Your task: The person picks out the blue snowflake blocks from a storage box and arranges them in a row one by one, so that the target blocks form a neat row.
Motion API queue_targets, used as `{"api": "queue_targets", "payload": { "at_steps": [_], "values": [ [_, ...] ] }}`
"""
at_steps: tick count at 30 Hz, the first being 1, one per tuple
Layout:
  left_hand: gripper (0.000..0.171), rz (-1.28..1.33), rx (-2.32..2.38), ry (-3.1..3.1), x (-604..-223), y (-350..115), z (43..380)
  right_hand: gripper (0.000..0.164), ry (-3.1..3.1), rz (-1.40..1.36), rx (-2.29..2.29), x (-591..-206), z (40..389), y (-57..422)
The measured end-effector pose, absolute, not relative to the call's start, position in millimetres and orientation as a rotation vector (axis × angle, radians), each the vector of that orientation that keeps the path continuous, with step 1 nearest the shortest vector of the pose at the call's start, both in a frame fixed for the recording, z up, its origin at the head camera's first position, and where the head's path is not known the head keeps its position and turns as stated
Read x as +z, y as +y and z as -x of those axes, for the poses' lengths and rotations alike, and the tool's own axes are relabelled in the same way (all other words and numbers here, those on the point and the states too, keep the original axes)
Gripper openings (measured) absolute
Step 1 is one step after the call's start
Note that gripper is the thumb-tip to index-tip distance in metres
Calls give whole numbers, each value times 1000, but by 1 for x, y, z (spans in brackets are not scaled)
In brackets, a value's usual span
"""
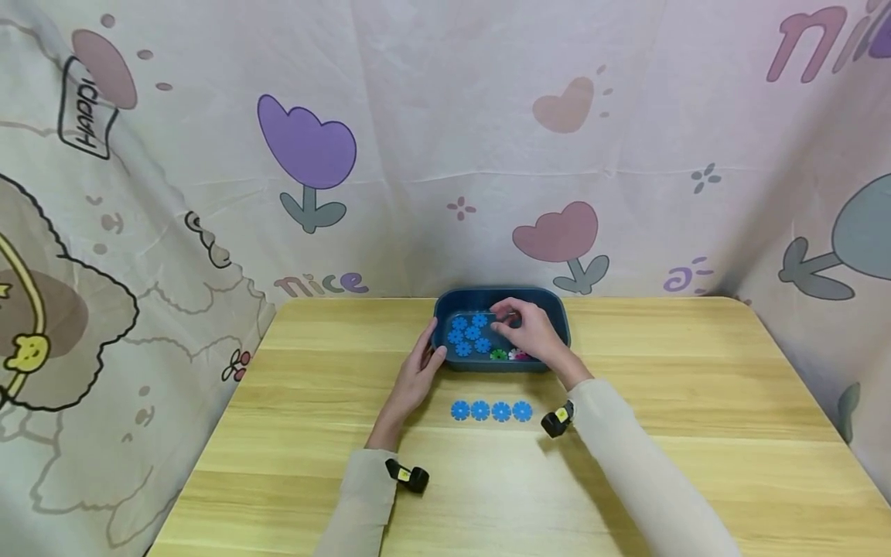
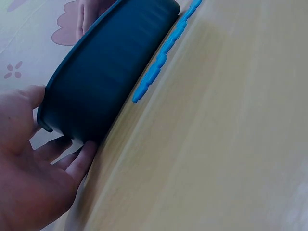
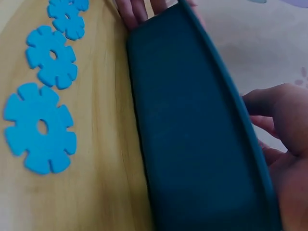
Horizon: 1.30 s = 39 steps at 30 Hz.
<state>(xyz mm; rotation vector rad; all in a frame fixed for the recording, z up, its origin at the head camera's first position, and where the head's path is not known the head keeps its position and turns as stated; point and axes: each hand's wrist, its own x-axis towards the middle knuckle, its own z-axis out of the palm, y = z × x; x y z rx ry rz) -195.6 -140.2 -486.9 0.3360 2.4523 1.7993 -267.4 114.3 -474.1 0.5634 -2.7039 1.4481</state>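
Observation:
A dark blue rectangular plastic bin (image 1: 501,365) stands at the table's far edge. My left hand (image 1: 418,371) holds its left end, with the thumb at the rim and the fingers along the outer wall, as the left wrist view (image 2: 43,178) also shows. My right hand (image 1: 529,329) reaches over the front rim into the bin, thumb and fingers bent with a gap between their tips; nothing shows in that gap. Several blue notched discs (image 1: 472,333) lie in the bin's left part. Near the front wall are a green disc (image 1: 498,354) and a pink one (image 1: 521,357), partly covered by the right hand.
A straight row of several blue notched discs (image 1: 480,411) lies flat on the wooden table (image 1: 313,402), in front of the bin. A printed cloth (image 1: 431,155) hangs behind the table and along its sides. Each wrist wears a small black camera (image 1: 411,476).

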Motion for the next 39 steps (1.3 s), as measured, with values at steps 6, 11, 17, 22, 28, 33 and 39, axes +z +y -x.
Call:
{"api": "queue_targets", "payload": {
  "at_steps": [6,11,17,22,28,33,39],
  "values": [
    [61,-326,1813,2447,-486,-140,196,32,-2792,-514,1450,-479,284,107],
    [61,-329,1807,2437,-485,-140,194,32,-2858,-490,1433,-484,295,102],
    [61,-348,1824,2436,-485,-139,196,31,-2891,-518,1391,-487,305,95],
    [61,-343,1819,2433,-484,-139,196,33,-2933,-578,1330,-489,307,90],
    [61,-333,1811,2442,-484,-140,195,36,-2987,-684,1119,-491,304,88],
    [61,-326,1799,2449,-493,-141,199,36,-3008,-750,990,-492,304,87],
    [61,-317,1822,2470,-518,-142,210,30,-2993,-755,984,-493,304,88]
  ]
}}
